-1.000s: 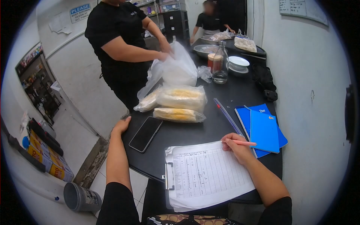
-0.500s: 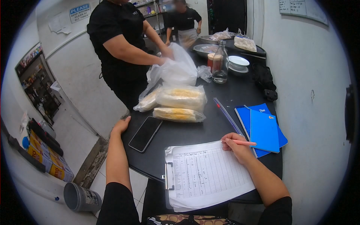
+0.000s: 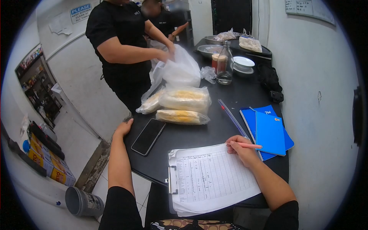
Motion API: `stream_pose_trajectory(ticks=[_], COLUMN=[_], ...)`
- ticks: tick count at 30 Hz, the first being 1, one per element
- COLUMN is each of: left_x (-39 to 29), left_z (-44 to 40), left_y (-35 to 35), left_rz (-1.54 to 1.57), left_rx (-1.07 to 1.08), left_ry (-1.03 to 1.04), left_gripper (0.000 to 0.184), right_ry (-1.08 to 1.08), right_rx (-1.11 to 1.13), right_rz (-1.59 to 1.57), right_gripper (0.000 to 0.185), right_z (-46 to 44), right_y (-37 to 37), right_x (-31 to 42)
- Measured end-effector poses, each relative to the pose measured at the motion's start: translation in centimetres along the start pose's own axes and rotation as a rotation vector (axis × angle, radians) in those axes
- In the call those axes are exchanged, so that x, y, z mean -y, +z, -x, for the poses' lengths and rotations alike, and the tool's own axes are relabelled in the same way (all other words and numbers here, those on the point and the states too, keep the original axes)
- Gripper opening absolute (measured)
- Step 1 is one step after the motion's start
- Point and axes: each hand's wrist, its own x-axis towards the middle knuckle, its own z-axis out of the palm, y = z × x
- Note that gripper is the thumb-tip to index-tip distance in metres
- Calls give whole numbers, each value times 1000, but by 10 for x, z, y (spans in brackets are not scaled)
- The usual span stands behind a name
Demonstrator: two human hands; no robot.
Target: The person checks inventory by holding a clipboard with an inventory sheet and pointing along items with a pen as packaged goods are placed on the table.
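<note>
My right hand (image 3: 239, 147) is closed round a pink pen (image 3: 251, 145) at the top right corner of a printed table sheet (image 3: 214, 176). The sheet lies on a clipboard whose metal clip (image 3: 172, 180) is on the left. My left hand (image 3: 124, 127) rests on the left edge of the black table (image 3: 191, 136), holding nothing I can see; its fingers are partly hidden. Beside it lies a dark phone (image 3: 148, 137). Wrapped packs of yellowish food (image 3: 183, 117) are beyond the phone. Two blue notebooks (image 3: 270, 134) overlap to the right of my right hand.
Across the table a person in black (image 3: 119, 50) has both hands at a white plastic bag (image 3: 182, 71). Another person (image 3: 163, 23) stands behind. A glass bottle (image 3: 225, 65), white bowls (image 3: 243, 63) and metal basins (image 3: 210, 50) stand farther back. A grey bin (image 3: 83, 201) is at lower left.
The person in the background has moved left and closer, behind the co-worker at the bag. The co-worker's hands have shifted on the bag. My own hands have stayed in place.
</note>
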Motion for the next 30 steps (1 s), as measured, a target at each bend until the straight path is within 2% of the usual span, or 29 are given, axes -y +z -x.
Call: stream_pose_trajectory(ticks=[30], left_x=[-4], left_z=[5], left_y=[-4], left_rz=[-62], left_rx=[2], left_ry=[45], left_gripper=[77], right_ry=[7], right_rx=[-21], right_rz=[20], right_gripper=[14], right_z=[0], right_y=[0], right_x=[0])
